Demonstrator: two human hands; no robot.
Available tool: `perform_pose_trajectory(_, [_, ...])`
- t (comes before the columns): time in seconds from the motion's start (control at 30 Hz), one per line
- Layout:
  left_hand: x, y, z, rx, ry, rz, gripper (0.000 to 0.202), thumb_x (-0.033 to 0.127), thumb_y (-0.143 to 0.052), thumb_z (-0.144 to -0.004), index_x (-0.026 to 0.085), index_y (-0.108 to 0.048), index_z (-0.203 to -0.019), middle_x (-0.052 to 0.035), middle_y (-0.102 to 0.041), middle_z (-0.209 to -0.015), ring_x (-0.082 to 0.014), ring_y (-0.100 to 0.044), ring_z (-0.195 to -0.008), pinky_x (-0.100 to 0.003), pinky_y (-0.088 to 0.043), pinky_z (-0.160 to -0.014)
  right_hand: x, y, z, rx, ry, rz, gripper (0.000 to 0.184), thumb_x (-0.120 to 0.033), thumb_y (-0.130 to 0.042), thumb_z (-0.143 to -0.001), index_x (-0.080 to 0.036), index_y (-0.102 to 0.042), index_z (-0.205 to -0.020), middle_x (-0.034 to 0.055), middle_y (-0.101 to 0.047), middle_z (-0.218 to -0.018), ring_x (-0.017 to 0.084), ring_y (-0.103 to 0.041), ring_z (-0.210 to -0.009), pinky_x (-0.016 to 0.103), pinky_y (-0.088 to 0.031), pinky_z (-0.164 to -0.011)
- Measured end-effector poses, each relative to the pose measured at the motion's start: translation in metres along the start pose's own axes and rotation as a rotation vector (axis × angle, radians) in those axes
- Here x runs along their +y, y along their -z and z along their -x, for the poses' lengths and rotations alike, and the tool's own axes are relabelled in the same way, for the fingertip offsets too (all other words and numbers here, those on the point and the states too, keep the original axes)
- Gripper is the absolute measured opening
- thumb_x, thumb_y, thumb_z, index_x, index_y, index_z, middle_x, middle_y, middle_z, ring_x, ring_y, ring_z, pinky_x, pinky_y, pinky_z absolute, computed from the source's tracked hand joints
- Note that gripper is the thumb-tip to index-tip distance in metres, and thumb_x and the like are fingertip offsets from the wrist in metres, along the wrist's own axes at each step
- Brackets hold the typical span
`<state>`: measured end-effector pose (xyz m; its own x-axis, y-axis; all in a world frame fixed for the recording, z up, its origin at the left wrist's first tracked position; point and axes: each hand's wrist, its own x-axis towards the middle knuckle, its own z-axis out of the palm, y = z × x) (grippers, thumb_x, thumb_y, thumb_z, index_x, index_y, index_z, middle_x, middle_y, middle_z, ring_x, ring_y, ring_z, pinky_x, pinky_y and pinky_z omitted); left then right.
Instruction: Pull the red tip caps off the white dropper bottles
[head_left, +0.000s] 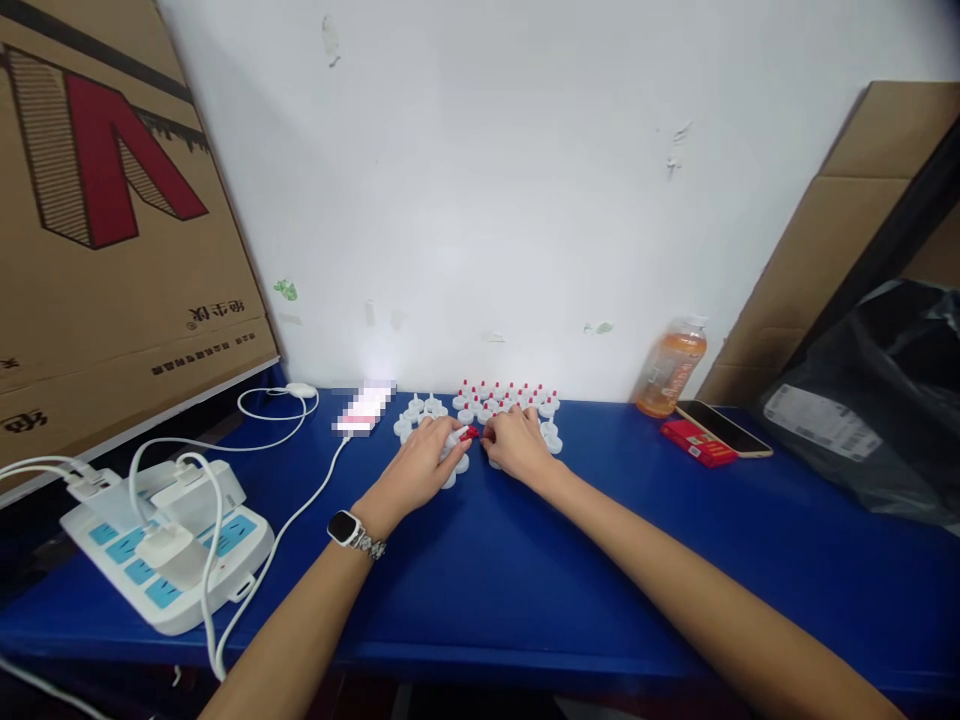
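A small red piece (471,433) sits pinched between the fingertips of both hands, right where they meet over the blue worktop (525,580). The left hand (424,462), a watch (345,528) on its wrist, curls its fingers loosely around a white cap (454,441) and touches the red piece with thumb and forefinger; the right hand (517,443) is half closed, its fingertips on the same piece from the other side. Just beyond the hands, against the wall, stand rows of white caps with red tips (506,395), and plain white caps (420,408) lie beyond the left hand. Well to the left of the left hand rests a power strip (169,560) with white cables. Off to the right of the right hand stand an orange drink bottle (670,372), a red box (699,442) and a phone (724,427).
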<state>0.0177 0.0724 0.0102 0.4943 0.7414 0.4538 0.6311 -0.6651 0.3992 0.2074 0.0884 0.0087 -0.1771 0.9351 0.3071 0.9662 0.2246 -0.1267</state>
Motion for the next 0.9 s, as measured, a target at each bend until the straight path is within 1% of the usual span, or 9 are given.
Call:
perform_pose_trajectory(0.07, [0.001,0.002,0.000,0.008,-0.002,0.003,0.037,0.048,-0.037,-0.100,0.020,-0.055,-0.116,-0.0089,-0.062,-0.106,-0.0254,-0.057,-0.105,-0.042,-0.048,-0.092,0.002,0.000,0.000,0.037,0.036,-0.031,0.017,-0.023,-0.057,-0.086,-0.017,-0.072,-0.080,0.0109,-0.073,-0.090,0.027,-0.055,-0.100,0.042,-0.029,-0.091])
perform_pose_trajectory(0.13, [0.003,0.004,0.001,0.016,-0.002,0.000,0.036,0.047,-0.037,-0.100,0.021,-0.054,-0.118,-0.0085,-0.062,-0.105,-0.0251,-0.057,-0.103,-0.042,-0.048,-0.091,0.003,0.003,0.000,0.110,0.057,-0.145,0.016,-0.025,-0.058,-0.086,-0.018,-0.071,-0.079,0.0094,-0.074,-0.092,0.027,-0.056,-0.100,0.043,-0.031,-0.092])
perform_pose_trajectory(0.2, [0.003,0.004,0.001,0.022,-0.003,-0.002,0.036,0.047,-0.036,-0.100,0.021,-0.054,-0.118,-0.0080,-0.062,-0.103,-0.0246,-0.058,-0.101,-0.041,-0.048,-0.090,0.002,0.006,0.000,0.195,0.050,-0.388,0.014,-0.025,-0.058,-0.086,-0.019,-0.069,-0.079,0.0069,-0.073,-0.090,0.024,-0.059,-0.094,0.040,-0.037,-0.090])
perform_pose_trajectory(0.27, [0.004,0.003,0.001,0.019,-0.004,-0.005,0.036,0.047,-0.036,-0.100,0.021,-0.055,-0.117,-0.0076,-0.062,-0.100,-0.0244,-0.058,-0.098,-0.040,-0.049,-0.087,-0.003,0.007,0.001,0.257,0.013,-0.723,0.013,-0.028,-0.059,-0.085,-0.019,-0.068,-0.083,0.0051,-0.073,-0.086,0.020,-0.062,-0.084,0.034,-0.044,-0.082])
perform_pose_trajectory(0.33, [0.006,0.001,0.001,0.018,-0.004,-0.013,0.035,0.047,-0.038,-0.100,0.021,-0.057,-0.115,-0.0075,-0.062,-0.096,-0.0244,-0.059,-0.094,-0.039,-0.049,-0.083,-0.009,0.005,0.003,0.301,-0.043,-1.029,0.019,-0.035,-0.062,-0.083,-0.018,-0.067,-0.089,0.0054,-0.073,-0.085,0.018,-0.064,-0.077,0.031,-0.049,-0.073])
perform_pose_trajectory(0.4, [0.008,-0.002,0.001,0.018,-0.003,-0.039,0.034,0.047,-0.038,-0.100,0.021,-0.057,-0.112,-0.0075,-0.061,-0.093,-0.0244,-0.059,-0.091,-0.039,-0.049,-0.081,-0.016,0.001,0.007,0.328,-0.095,-1.198,0.026,-0.040,-0.064,-0.081,-0.017,-0.069,-0.092,0.0062,-0.073,-0.085,0.018,-0.065,-0.075,0.030,-0.051,-0.071])
perform_pose_trajectory(0.53, [0.013,-0.008,0.000,0.021,-0.006,-0.145,0.034,0.044,-0.036,-0.101,0.019,-0.057,-0.111,-0.0079,-0.060,-0.093,-0.0244,-0.059,-0.089,-0.039,-0.047,-0.081,-0.026,-0.009,0.013,0.388,-0.177,-1.325,0.026,-0.043,-0.069,-0.077,-0.018,-0.070,-0.082,0.0051,-0.072,-0.080,0.018,-0.065,-0.074,0.030,-0.052,-0.070])
perform_pose_trajectory(0.67, [0.017,-0.010,0.000,0.042,-0.023,-0.208,0.033,0.042,-0.036,-0.101,0.018,-0.055,-0.112,-0.0088,-0.060,-0.095,-0.0250,-0.057,-0.090,-0.040,-0.046,-0.083,-0.030,-0.009,0.017,0.468,-0.231,-1.456,0.027,-0.044,-0.074,-0.072,-0.018,-0.066,-0.074,0.0035,-0.069,-0.073,0.017,-0.063,-0.070,0.030,-0.052,-0.070])
perform_pose_trajectory(0.9, [0.017,-0.012,0.000,0.046,-0.041,-0.145,0.028,0.034,-0.036,-0.101,0.017,-0.052,-0.117,-0.0105,-0.058,-0.101,-0.0266,-0.056,-0.097,-0.044,-0.049,-0.086,-0.040,-0.009,0.025,0.476,-0.231,-1.454,0.034,-0.049,-0.075,-0.070,-0.020,-0.058,-0.068,0.0012,-0.064,-0.067,0.015,-0.058,-0.062,0.029,-0.050,-0.062])
